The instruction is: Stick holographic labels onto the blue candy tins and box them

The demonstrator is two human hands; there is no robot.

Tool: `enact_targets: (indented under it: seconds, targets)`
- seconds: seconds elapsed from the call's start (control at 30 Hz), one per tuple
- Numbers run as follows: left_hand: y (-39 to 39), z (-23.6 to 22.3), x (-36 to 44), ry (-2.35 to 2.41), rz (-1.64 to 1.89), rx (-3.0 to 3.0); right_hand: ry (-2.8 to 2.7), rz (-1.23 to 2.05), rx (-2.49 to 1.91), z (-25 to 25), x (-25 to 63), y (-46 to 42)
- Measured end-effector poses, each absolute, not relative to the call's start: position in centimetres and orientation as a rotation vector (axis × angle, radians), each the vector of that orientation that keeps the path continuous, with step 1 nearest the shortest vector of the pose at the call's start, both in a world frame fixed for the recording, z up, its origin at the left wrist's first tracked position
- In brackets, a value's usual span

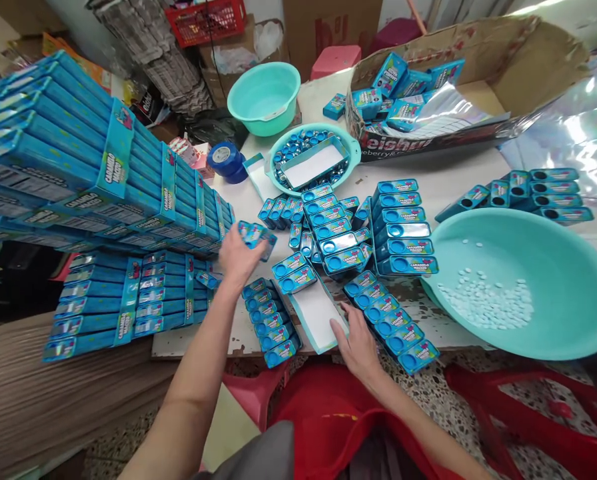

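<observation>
My left hand (239,261) is closed around a few small blue candy tins (253,233), held beside the tall stack at the left. An open display box (316,312) with a white inside lies in front of me, two blue tins (293,272) at its far end. My right hand (361,345) grips this box's near right edge, thumb over the inside and fingers outside. A row of tins (268,322) stands left of the box, and another row (391,320) stands to its right. Past the box are more grouped tins (328,227) and a further column (403,230).
Packed blue boxes (88,160) are stacked high at the left. A green basin (568,280) with pale tablets stands right. Farther back are a bowl of small metallic pieces (351,150), an upper green basin (263,97), blue tape (226,160) and a cardboard carton (523,73).
</observation>
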State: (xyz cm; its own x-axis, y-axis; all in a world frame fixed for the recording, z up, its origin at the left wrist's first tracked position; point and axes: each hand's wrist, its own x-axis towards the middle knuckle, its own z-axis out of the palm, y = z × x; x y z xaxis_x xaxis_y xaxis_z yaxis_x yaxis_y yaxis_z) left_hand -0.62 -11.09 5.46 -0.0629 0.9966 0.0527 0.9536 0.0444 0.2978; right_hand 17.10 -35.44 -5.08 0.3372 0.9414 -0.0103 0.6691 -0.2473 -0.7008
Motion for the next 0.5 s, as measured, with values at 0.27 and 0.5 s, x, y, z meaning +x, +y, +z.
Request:
enact_targets:
  seconds: [0.27, 0.5]
  targets:
    - [-23.3, 12.3, -2.1, 1.469, 0.439, 2.104, -1.52, 0.279, -2.019, -4.6, 15.5, -36.8]
    - [-26.6, 4.7, 4.5, 1.654, 0.187, 2.622, -1.471, 0.361, -2.095, -4.4, 14.9, -36.4]
